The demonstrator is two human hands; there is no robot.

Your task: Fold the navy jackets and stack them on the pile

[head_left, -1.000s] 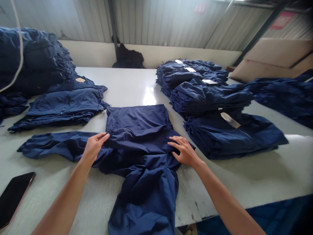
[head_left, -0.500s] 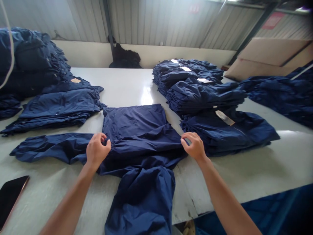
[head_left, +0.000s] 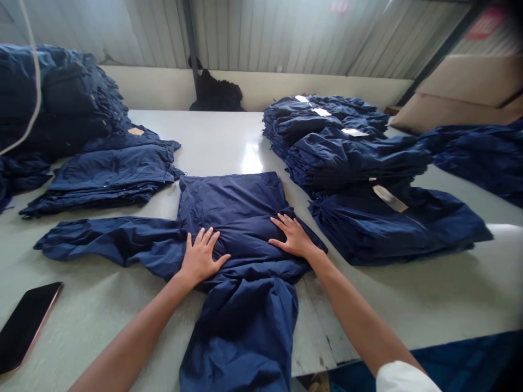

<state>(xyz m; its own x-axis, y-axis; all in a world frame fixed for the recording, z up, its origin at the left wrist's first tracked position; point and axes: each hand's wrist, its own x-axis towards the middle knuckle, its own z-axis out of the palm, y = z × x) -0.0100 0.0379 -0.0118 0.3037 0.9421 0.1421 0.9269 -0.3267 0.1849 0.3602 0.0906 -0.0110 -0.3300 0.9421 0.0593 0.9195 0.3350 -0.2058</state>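
Note:
A navy blue garment (head_left: 237,201) lies spread on the pale table (head_left: 139,310) in front of me. One sleeve-like length stretches out to the left, and a wider part hangs toward me over the front edge. My left hand (head_left: 203,257) rests flat on the garment's left middle, fingers spread. On its right side, near the edge, my right hand (head_left: 293,235) also lies with fingers stretched out on the cloth. Neither hand grips anything.
Folded navy stacks (head_left: 106,169) stand at the left, and more navy stacks with paper tags (head_left: 351,158) stand at the right. A phone (head_left: 30,324) lies at the left front. Cardboard boxes (head_left: 469,90) sit at the back right. A white cable (head_left: 36,81) hangs at the upper left.
Both hands have let go of the garment's side edges and moved inward. Their fingers have opened from a pinch and now lie flat on the cloth. The view has shifted slightly.

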